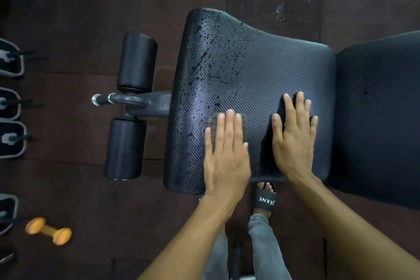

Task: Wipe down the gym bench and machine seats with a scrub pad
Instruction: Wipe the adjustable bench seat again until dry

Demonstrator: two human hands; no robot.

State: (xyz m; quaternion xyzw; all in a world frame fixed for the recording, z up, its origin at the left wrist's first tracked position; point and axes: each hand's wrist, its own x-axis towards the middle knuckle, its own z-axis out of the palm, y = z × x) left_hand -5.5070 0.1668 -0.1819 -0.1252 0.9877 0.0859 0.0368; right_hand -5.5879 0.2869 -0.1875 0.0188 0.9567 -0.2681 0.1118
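Observation:
A black textured bench seat pad (261, 70) fills the middle of the view, with water droplets across its left part. My left hand (225, 157) lies flat with straight fingers on a grey scrub pad (212, 121), pressing it onto the seat near the front edge. The pad is mostly hidden under my fingers. My right hand (293, 138) rests flat and open on the dry right part of the same seat. A second black pad, the backrest (381, 109), adjoins on the right.
Two black foam leg rollers (134, 102) on a metal bar stick out left of the seat. An orange dumbbell (48, 231) lies on the dark rubber floor at lower left. Machine feet line the left edge. My sandalled foot (264, 200) stands under the seat's front edge.

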